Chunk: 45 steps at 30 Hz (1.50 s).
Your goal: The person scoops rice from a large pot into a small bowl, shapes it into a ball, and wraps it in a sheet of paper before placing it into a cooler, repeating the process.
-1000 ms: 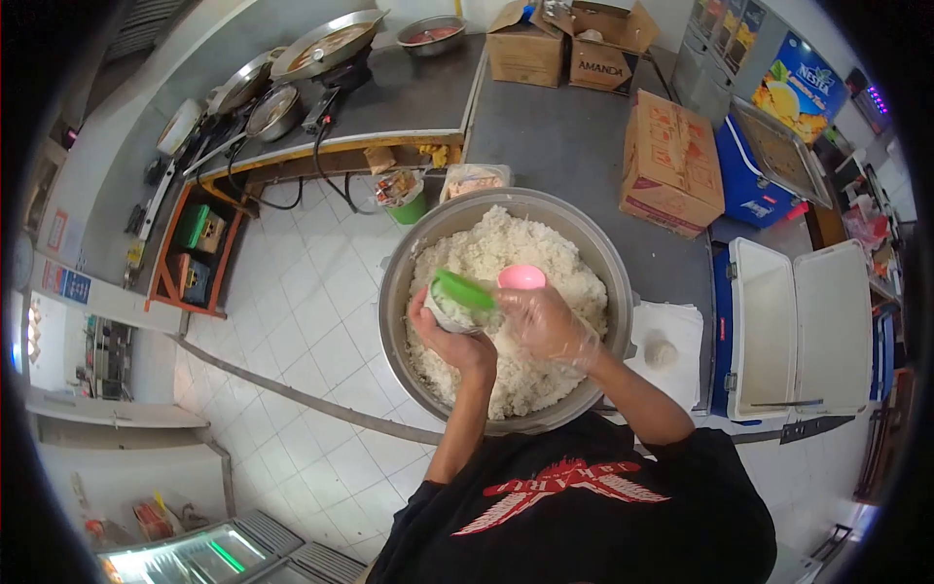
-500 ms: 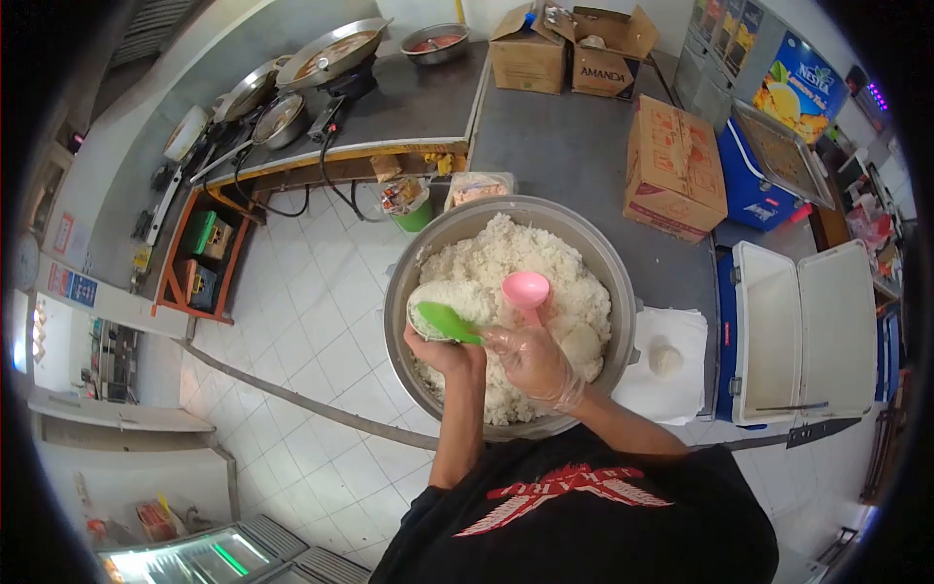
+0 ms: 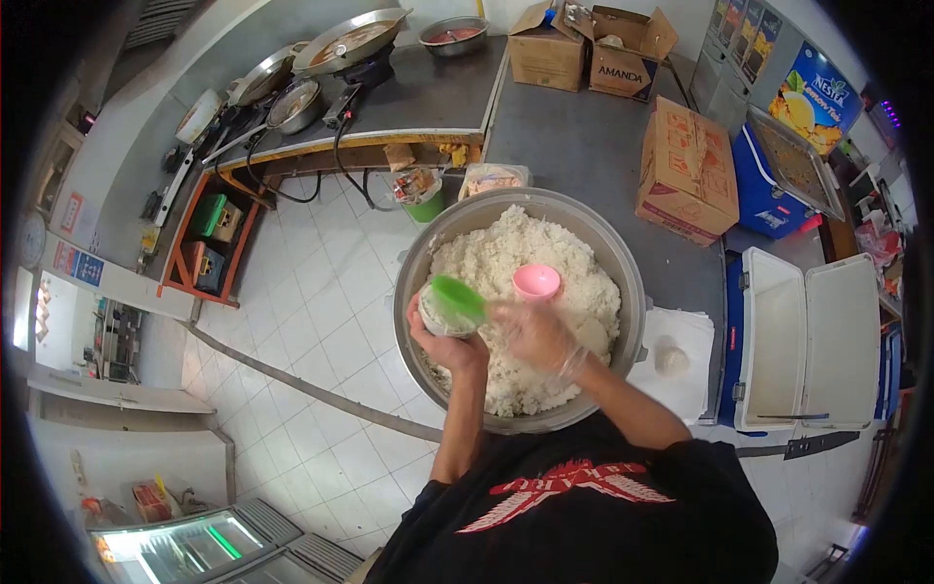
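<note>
A wide metal pot (image 3: 630, 255) heaped with cooked white rice (image 3: 520, 234) stands in front of me. In my left hand (image 3: 449, 352), cupped over the pot's left side, sits a small bowl (image 3: 438, 316) of rice; its material is hard to make out. My right hand (image 3: 537, 339), in a clear plastic glove, is closed on the handle of a green rice paddle (image 3: 455, 296), whose blade lies over the bowl. A pink scoop (image 3: 536, 282) rests in the rice just beyond my right hand, its handle hidden by that hand.
White paper (image 3: 686, 346) with a small mound of rice lies right of the pot. Further right stand an open cooler (image 3: 773, 336), a blue cooler (image 3: 764, 190) and a cardboard box (image 3: 686, 170). Pans (image 3: 352, 44) sit on the back-left counter; a green bin (image 3: 424, 202) is behind the pot.
The paddle has swung slightly, its blade now blurred and covering more of the bowl's top. My left hand has turned the bowl a little. The whole view has shifted slightly.
</note>
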{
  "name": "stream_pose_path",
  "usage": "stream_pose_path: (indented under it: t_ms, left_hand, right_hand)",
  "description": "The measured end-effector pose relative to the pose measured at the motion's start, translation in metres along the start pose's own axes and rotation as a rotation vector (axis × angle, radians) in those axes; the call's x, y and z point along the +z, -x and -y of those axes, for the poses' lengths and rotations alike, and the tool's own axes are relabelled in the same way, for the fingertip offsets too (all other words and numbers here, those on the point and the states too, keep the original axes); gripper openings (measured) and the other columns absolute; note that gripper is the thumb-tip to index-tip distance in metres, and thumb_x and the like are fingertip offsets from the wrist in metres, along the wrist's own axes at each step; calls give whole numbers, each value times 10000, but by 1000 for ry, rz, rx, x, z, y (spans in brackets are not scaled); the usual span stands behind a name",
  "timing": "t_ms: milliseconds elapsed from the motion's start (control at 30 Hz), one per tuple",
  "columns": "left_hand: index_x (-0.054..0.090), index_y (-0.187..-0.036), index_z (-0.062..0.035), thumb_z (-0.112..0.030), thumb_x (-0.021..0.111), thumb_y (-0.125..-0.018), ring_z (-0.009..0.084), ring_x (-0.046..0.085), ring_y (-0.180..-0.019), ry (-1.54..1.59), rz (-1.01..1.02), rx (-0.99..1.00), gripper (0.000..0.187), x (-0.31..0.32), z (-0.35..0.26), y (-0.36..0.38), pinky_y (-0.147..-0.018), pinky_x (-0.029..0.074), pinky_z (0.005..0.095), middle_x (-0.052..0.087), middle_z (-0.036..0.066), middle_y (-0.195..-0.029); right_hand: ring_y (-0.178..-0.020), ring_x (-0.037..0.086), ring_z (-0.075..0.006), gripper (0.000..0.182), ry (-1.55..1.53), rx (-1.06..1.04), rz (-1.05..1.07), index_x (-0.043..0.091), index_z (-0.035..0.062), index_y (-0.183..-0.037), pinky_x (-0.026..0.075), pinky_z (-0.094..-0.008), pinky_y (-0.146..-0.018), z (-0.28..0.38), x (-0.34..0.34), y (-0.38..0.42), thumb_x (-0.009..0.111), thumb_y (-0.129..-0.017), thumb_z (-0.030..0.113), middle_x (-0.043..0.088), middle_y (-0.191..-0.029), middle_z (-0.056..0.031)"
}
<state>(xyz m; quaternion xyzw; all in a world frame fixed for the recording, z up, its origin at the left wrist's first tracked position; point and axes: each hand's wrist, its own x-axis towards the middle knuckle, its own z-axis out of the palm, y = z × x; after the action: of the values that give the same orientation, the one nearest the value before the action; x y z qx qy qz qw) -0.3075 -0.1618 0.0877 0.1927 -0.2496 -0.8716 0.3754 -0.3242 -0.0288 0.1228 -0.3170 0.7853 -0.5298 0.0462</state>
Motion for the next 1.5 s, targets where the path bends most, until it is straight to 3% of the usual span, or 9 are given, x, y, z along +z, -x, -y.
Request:
stream_pose_path:
  t_ms: [367,433,500,567,600,1167,1300,1433,1500]
  left_hand:
    - [595,-1172,-36,-259,485,-1046,190,671,-929,-318,195,95,279,-51,2,-17,-798,576,330,670,66,-1072]
    - [616,-1223,-29,-312,585,-1001,246,679,-978,-61,7,-186,361,-87,-4,-24,-816,580,379,686,111,-1138]
    - [613,-1263,-24,-341,594,-994,295,685,-963,-119,194,-165,416,-128,18,-49,-834,572,402,700,159,-1129]
    - [619,-1243,-23,-342,599,-989,293,684,-955,-308,215,-132,408,-91,43,-32,-835,569,403,701,156,-1117]
    - [622,-1233,-23,-343,602,-986,292,683,-951,-385,237,-118,405,-74,56,-21,-835,568,404,701,155,-1111]
    - [675,-1066,-15,-353,648,-941,278,675,-880,-583,646,411,362,36,88,129,-843,547,415,711,138,-1013]
    - [680,-983,-10,-271,669,-919,280,666,-856,-812,958,-4,269,41,72,217,-816,525,406,688,142,-909]
    - [664,-898,-44,-182,756,-848,367,609,-991,-1414,1314,-523,173,-35,151,246,-882,474,478,661,175,-1052]
    - [681,-1009,-99,-251,784,-833,356,541,-1179,-1707,1498,-182,254,-91,180,250,-980,425,546,602,126,-1248]
  right_hand:
    - [-667,683,-349,254,148,-81,62,710,108,-1097,525,-477,-597,15,20,-3,587,-874,102,679,-780,-214]
    - [-719,681,-376,266,213,-4,211,704,101,-1082,526,-490,-659,-1,25,-8,603,-838,130,666,-771,-232]
    - [-639,653,-346,260,119,-3,-76,689,34,-948,499,-484,-617,-15,21,-9,484,-1002,185,625,-678,-214]
    - [-668,632,-303,243,519,41,163,658,49,-892,493,-466,-575,-71,45,-24,552,-956,257,623,-731,-133]
    - [-735,654,-287,236,807,174,457,660,60,-923,516,-457,-575,-99,47,-32,629,-880,290,656,-824,-79]
    - [-1423,382,-414,775,193,-135,-282,425,119,-1537,338,-480,-1156,-39,-155,105,632,-928,552,403,-1503,-267]
    - [-1177,548,-381,347,566,-134,-446,711,83,-1003,464,-516,-969,-181,-224,145,745,-757,325,645,-1239,-145]
    - [-1218,552,-426,656,544,253,-224,601,87,-1382,440,-482,-1069,-258,-251,186,763,-838,415,524,-1360,-217]
    - [-1212,560,-412,647,549,265,-198,606,99,-1385,445,-476,-1066,-285,-250,179,752,-841,417,511,-1396,-194]
